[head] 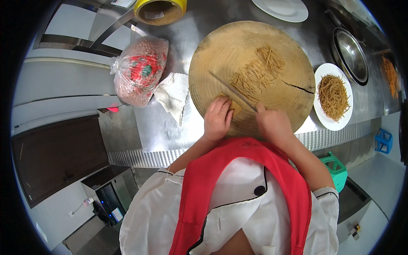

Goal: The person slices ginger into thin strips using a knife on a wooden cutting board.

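A round wooden chopping block [213,51] lies before me. My right hand [273,123] is closed around the handle of a knife [234,91], whose blade points up and left across the block. Under the curled fingers of my left hand [218,118] is a flat tan slab of food [236,109], pressed to the block just left of the blade. Thin tan strips [251,78] lie in a loose pile beyond the knife. On the right, an oval white plate [319,110] bears a heap of darker brown strips [333,97].
Left of the block are a white cloth [172,92] and a tied plastic bag [142,70] of small pinkish pieces. A yellow-rimmed roll [160,12] and a white plate [283,8] stand at the far side. Metal bowls [351,55] sit right; a crack splits the block's right side.
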`<state>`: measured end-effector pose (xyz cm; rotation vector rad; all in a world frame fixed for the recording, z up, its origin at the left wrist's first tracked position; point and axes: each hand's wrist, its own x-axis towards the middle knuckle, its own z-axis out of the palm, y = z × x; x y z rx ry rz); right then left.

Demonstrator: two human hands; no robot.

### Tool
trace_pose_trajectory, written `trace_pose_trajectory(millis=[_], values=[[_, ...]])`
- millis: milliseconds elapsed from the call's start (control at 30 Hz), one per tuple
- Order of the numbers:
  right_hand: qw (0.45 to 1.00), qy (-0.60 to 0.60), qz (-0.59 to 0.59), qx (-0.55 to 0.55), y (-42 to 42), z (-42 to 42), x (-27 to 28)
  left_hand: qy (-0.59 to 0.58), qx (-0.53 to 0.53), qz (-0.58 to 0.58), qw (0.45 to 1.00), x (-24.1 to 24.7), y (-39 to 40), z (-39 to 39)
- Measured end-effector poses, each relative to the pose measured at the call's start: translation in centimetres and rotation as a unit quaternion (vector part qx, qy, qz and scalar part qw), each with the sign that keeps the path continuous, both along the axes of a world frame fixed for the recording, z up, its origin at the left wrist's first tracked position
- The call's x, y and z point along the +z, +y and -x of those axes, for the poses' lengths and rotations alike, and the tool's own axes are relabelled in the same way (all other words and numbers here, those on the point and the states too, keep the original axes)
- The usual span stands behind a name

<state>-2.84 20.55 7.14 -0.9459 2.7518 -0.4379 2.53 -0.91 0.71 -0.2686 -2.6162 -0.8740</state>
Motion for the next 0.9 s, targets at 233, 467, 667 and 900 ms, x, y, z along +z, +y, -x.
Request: trace_pose_trajectory(millis=[233,467,667,900], values=[[1.0,0.003,-0.008,0.026,0.4,-2.5,0.2,-0.04,0.008,0.002,0.999,-0.5,-0.2,-0.4],[0.999,-0.013,-0.027,0.039,1.4,-2.9,0.2,-0.032,0.006,0.01,0.999,-1.2,-0.3,-0.6],[0.999,-0.023,-0.022,0.022,-1.1,-1.6,-1.0,-0.042,0.006,0.003,0.999,-0.8,-0.1,-0.5],[0.999,-0.009,0.036,0.016,-0.3,0.1,-0.5,-0.012,0.008,-0.01,1.0,-0.1,-0.1,-0.1]])
